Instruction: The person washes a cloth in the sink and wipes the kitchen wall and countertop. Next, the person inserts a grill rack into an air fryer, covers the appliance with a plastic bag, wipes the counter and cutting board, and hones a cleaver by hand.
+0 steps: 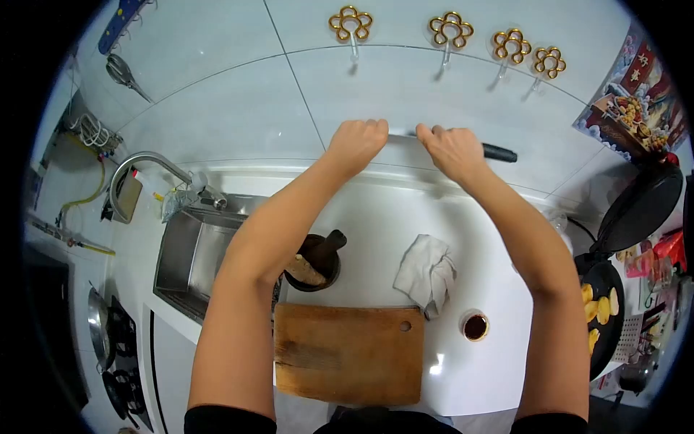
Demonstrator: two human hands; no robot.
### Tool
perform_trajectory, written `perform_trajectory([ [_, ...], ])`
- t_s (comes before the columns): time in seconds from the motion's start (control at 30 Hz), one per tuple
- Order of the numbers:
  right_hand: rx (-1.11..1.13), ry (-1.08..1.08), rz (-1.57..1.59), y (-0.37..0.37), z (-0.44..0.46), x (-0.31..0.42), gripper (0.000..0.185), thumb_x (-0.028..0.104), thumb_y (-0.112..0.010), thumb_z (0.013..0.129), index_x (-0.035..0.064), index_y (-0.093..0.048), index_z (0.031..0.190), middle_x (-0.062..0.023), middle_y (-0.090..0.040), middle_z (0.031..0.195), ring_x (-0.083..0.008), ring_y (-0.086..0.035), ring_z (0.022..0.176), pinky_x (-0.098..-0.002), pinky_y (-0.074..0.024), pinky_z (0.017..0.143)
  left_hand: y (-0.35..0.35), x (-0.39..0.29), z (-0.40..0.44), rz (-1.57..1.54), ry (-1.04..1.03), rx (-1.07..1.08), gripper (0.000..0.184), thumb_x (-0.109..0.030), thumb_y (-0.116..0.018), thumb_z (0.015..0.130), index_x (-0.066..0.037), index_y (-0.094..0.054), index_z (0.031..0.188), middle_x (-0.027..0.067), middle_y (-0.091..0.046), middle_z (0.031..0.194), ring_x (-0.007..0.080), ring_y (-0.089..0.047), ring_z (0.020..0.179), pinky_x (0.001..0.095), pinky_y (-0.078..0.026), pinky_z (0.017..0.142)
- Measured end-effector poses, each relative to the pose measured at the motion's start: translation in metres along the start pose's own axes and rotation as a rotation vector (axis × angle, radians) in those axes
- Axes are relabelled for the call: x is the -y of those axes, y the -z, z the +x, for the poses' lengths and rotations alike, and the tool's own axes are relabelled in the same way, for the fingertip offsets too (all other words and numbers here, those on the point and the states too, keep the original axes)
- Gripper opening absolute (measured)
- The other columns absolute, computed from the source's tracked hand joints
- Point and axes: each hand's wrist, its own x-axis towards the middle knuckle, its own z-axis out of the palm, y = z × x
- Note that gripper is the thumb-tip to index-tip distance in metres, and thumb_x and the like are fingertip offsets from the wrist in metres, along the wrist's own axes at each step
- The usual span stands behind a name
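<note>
Both arms reach forward over the counter toward the tiled wall. My left hand (358, 148) is a closed fist around one end of a long thin metal tool, perhaps a knife. Near its black handle (500, 152), my right hand (453, 150) is wrapped round the same tool. The metal part (402, 139) shows between the two hands. Below them on the counter lie a crumpled white cloth (428, 271), a dark bowl (330, 275) with a pestle-like piece and a pale root-like item, a small cup of dark liquid (476, 328) and a wooden cutting board (347, 354).
A steel sink (202, 249) with a curved faucet (134, 163) is at the left. At the right, an open black griddle (614, 340) holds several yellow slices. Several gold flower hooks (350, 24) and scissors (124, 74) are on the wall.
</note>
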Motion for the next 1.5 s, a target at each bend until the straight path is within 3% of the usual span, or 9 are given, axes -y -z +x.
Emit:
perform_trajectory([
  [0.1, -0.152, 0.005, -0.016, 0.042, 0.009, -0.018, 0.011, 0.013, -0.051, 0.083, 0.0111, -0.046, 0.093, -0.0067, -0.06, 0.067, -0.0261, -0.064, 0.056, -0.0368, -0.0492, 0.045, 0.038, -0.001, 0.011, 0.002, 0.073, -0.002, 0.009, -0.006, -0.055, 0.074, -0.004, -0.048, 0.079, 0.0099, -0.059, 0.068, 0.0256, -0.062, 0.062, 0.0358, -0.049, 0.051],
  [0.5, -0.098, -0.017, 0.007, 0.045, 0.015, -0.016, 0.01, 0.011, -0.052, 0.082, 0.0105, -0.046, 0.09, -0.0096, -0.062, 0.067, -0.0274, -0.064, 0.056, -0.0368, -0.048, 0.044, 0.038, 0.016, 0.02, 0.0, -0.008, -0.094, 0.008, -0.004, -0.058, 0.071, -0.004, -0.05, 0.074, 0.0084, -0.059, 0.063, 0.0244, -0.064, 0.059, 0.035, -0.05, 0.047],
  [0.6, -0.014, -0.007, 0.015, 0.011, 0.009, -0.002, 0.01, 0.013, -0.052, 0.082, 0.0106, -0.046, 0.09, -0.0096, -0.061, 0.067, -0.0275, -0.064, 0.055, -0.0369, -0.0481, 0.044, 0.01, 0.008, 0.002, 0.021, 0.049, 0.129, 0.013, -0.003, -0.056, 0.072, -0.004, -0.048, 0.083, 0.0106, -0.059, 0.069, 0.0285, -0.063, 0.065, 0.0376, -0.049, 0.052],
  [0.8, -0.033, -0.054, -0.014, 0.067, 0.025, -0.019, 0.014, 0.009, -0.05, 0.082, 0.0114, -0.045, 0.095, -0.0109, -0.062, 0.075, -0.0296, -0.064, 0.06, -0.0408, -0.0498, 0.048, 0.053, 0.02, 0.027, 0.017, 0.078, -0.043, 0.008, -0.003, -0.054, 0.072, -0.004, -0.05, 0.078, 0.0104, -0.059, 0.065, 0.0286, -0.063, 0.062, 0.038, -0.05, 0.052],
  [0.9, 0.008, 0.021, 0.065, 0.006, 0.008, 0.002, 0.015, 0.01, -0.051, 0.082, 0.0112, -0.045, 0.095, -0.0111, -0.062, 0.074, -0.0289, -0.064, 0.06, -0.0402, -0.0493, 0.047, -0.001, 0.008, -0.005, -0.004, -0.023, -0.021, 0.007, -0.002, -0.057, 0.072, -0.003, -0.05, 0.073, 0.009, -0.06, 0.065, 0.026, -0.064, 0.059, 0.037, -0.051, 0.049],
  [1.13, -0.061, -0.03, 0.014, 0.041, 0.018, -0.012, 0.014, 0.011, -0.051, 0.083, 0.012, -0.046, 0.096, -0.0085, -0.062, 0.071, -0.0258, -0.064, 0.058, -0.0378, -0.0493, 0.046, 0.054, 0.01, 0.021, 0.023, 0.119, 0.025, 0.006, -0.003, -0.053, 0.076, -0.003, -0.05, 0.081, 0.0102, -0.06, 0.07, 0.0282, -0.064, 0.067, 0.0382, -0.05, 0.053],
  [1.3, 0.044, 0.021, 0.015, -0.01, 0.007, 0.011, 0.012, 0.012, -0.052, 0.082, 0.012, -0.047, 0.093, -0.0073, -0.063, 0.07, -0.0248, -0.065, 0.058, -0.0363, -0.0488, 0.045, 0.0, 0.005, -0.007, 0.031, 0.009, -0.068, 0.012, 0.0, -0.058, 0.067, -0.006, -0.048, 0.072, 0.0072, -0.055, 0.062, 0.0242, -0.06, 0.057, 0.0339, -0.048, 0.047],
  [1.33, -0.1, 0.037, 0.026, 0.001, 0.006, 0.008, 0.012, 0.013, -0.053, 0.081, 0.0116, -0.047, 0.092, -0.0072, -0.063, 0.07, -0.0249, -0.065, 0.059, -0.036, -0.0492, 0.047, 0.006, 0.001, -0.01, 0.05, 0.018, -0.102, 0.015, 0.0, -0.06, 0.064, -0.006, -0.047, 0.069, 0.0062, -0.054, 0.059, 0.0228, -0.06, 0.053, 0.0321, -0.047, 0.044],
  [1.5, -0.036, -0.063, 0.026, 0.027, 0.012, -0.005, 0.009, 0.013, -0.053, 0.081, 0.0116, -0.047, 0.088, -0.0069, -0.061, 0.067, -0.0266, -0.064, 0.057, -0.0361, -0.0483, 0.045, 0.03, 0.011, 0.01, -0.005, 0.028, 0.041, 0.009, -0.001, -0.054, 0.071, -0.003, -0.048, 0.078, 0.0099, -0.058, 0.067, 0.0272, -0.061, 0.063, 0.0364, -0.049, 0.052],
])
